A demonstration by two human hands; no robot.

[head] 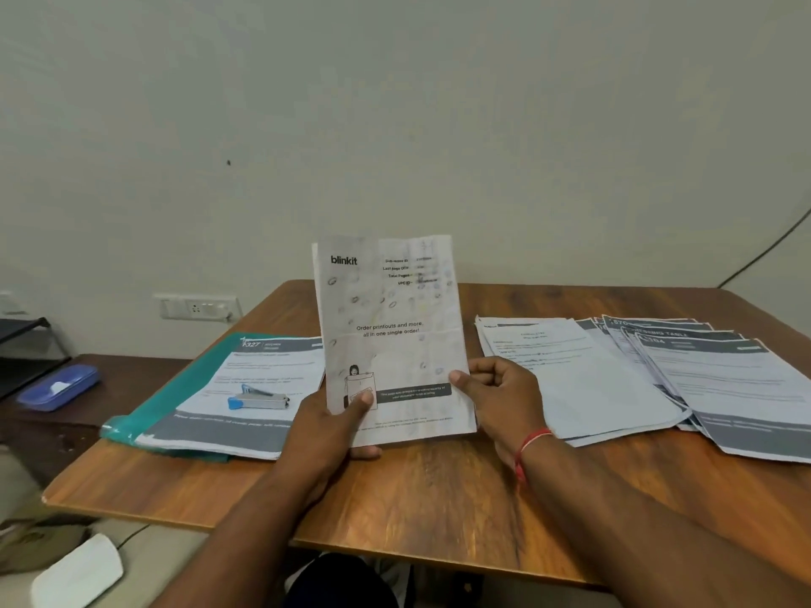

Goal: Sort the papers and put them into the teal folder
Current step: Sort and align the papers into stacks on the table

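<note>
**Left grip** [333, 414]: clamped on the lower left corner of a creased Blinkit cover sheet [390, 326], thumb on the printed face, fingers behind.

**Right grip** [496, 388]: pinched the lower right edge of the same sheet, thumb in front. Red thread [529, 449] worn at that wrist.

**Sheet:** held upright over the middle of the wooden tabletop [417, 498], print toward the camera. Could not be told whether the bottom edge touched the wood.

**Left of the sheet:** teal folder [175, 388], flat on the tabletop. Stack of grey-banded forms [263, 366] on top of it, not visibly tucked inside. Small stapler [259, 401] with a blue tip rested on that stack.

**Right of the sheet:** loose spread of papers [614, 379], fanned and overlapping, well apart from the folder.

**Off the tabletop, far left:** blue case [59, 386] on a lower dark surface.

**Step in hand:** judged as sorting, with one sheet raised for reading and much of the spread yet to be handled.

**Next move:** judged to call for choosing a pile. Unlike the banded forms, this looked like a cover page. If bound for the folder stack, would need one grip freed to shift the stapler, then a flat lay-down square with the edges beneath.
</note>
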